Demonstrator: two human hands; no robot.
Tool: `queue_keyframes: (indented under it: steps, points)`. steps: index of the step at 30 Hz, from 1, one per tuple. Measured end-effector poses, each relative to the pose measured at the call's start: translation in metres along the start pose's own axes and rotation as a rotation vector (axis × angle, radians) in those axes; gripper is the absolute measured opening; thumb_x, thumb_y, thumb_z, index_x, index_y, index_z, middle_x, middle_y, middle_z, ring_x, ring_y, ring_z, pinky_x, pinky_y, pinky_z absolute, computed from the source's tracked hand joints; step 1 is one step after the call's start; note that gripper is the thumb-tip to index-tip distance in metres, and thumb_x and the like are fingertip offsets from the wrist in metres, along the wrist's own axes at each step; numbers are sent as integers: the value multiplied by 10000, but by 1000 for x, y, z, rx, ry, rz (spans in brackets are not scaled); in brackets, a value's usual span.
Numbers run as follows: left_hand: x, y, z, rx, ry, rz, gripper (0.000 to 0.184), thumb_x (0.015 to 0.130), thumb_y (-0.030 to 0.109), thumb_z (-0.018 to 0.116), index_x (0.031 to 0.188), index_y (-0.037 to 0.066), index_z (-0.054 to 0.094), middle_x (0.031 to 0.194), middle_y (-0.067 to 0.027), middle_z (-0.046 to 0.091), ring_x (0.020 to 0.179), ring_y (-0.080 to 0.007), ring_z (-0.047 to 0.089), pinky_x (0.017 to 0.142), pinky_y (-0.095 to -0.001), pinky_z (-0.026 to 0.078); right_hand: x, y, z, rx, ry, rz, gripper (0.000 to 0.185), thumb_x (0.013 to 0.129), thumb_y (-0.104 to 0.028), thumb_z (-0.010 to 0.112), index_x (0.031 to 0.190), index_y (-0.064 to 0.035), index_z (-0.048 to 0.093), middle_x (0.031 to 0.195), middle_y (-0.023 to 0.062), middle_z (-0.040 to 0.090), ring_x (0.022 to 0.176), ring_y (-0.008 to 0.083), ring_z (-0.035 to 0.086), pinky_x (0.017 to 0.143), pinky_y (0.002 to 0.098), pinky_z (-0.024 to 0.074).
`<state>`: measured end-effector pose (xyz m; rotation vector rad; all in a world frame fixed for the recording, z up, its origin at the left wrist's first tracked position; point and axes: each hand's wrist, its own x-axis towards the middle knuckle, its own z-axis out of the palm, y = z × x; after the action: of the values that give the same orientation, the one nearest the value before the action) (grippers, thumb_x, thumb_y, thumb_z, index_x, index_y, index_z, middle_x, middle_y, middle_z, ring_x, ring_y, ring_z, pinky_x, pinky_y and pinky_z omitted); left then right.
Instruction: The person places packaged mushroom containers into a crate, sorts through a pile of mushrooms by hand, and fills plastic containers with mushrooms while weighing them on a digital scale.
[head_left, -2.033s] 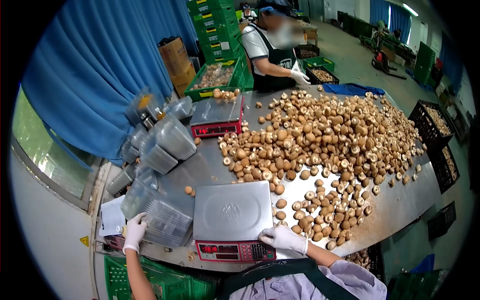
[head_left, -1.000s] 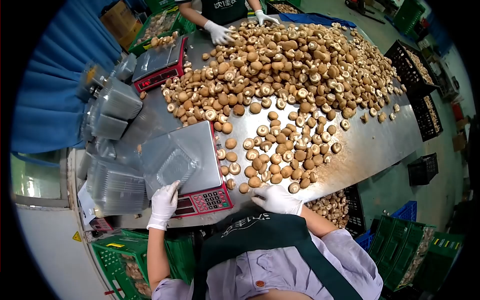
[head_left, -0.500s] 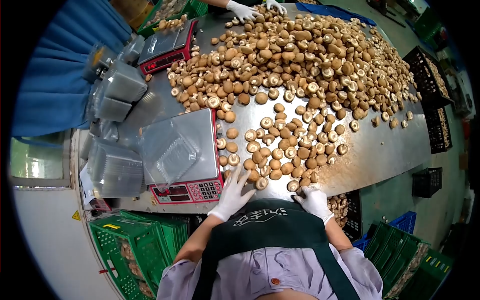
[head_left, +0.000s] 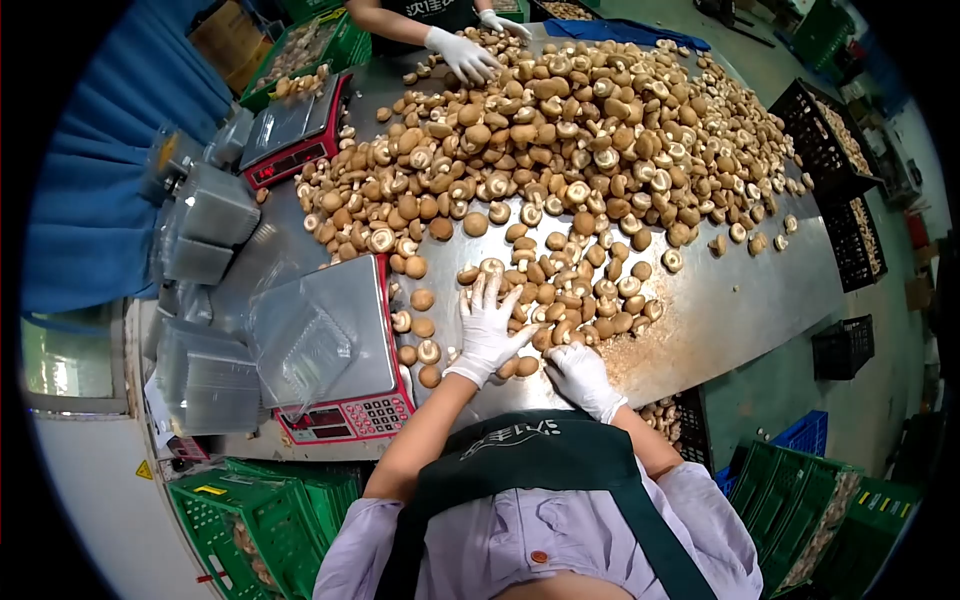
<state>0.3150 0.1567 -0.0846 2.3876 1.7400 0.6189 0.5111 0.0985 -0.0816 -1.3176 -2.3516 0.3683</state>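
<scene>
Lots of brown mushrooms (head_left: 590, 292) lie in a small bunch on the shiny table (head_left: 760, 300), right in front of me. My left hand (head_left: 487, 335), in a white glove, is at the left side of the bunch, with its fingers spread wide and their tips at the mushrooms. My right hand (head_left: 585, 378) is at the near edge, its fingers bent in; I can't tell if they pinch any. To my left is a red scale (head_left: 375, 385) with a clear plastic box (head_left: 318, 345) on top, and beside it stands a stack of clear boxes (head_left: 205, 378). Past the bunch is a big mushroom pile (head_left: 600, 150), where another person's gloved hand (head_left: 462, 55) is at the far left edge.
</scene>
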Motion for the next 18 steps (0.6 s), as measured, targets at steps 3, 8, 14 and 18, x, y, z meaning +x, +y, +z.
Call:
queue_keyframes:
  steps: [3, 8, 14, 18]
  points:
    - [-5, -18, -7, -87, 2, -53, 542, 743, 403, 706, 1197, 128, 597, 1393, -168, 396, 1233, -329, 423, 1062, -547, 243, -3, 4, -17, 40, -127, 11, 142, 785, -202, 656, 874, -93, 635, 760, 76, 607, 757, 265, 605, 656, 379, 498]
    - [-49, -17, -21, -67, -49, -72, 552, 756, 359, 684, 1242, 126, 563, 1413, -194, 380, 1260, -334, 405, 1039, -528, 285, 4, 17, -44, 149, -28, 266, 79, 808, -198, 657, 852, -136, 677, 769, 104, 643, 740, 277, 633, 663, 383, 505]
    - [-80, -12, -26, -95, -41, -64, 512, 775, 319, 686, 1231, 119, 567, 1413, -183, 374, 1301, -344, 364, 1050, -527, 274, 40, 37, -45, 2, 124, 349, 246, 787, -165, 687, 1020, -97, 648, 957, 112, 654, 916, 290, 600, 805, 395, 477]
    - [-70, -18, -35, -100, 159, -105, 542, 754, 268, 724, 1249, 121, 558, 1399, -168, 401, 1294, -341, 377, 1059, -524, 261, 62, 63, -41, -110, 219, 404, 381, 799, -204, 675, 1137, -46, 601, 1154, 142, 608, 1059, 327, 538, 919, 407, 433]
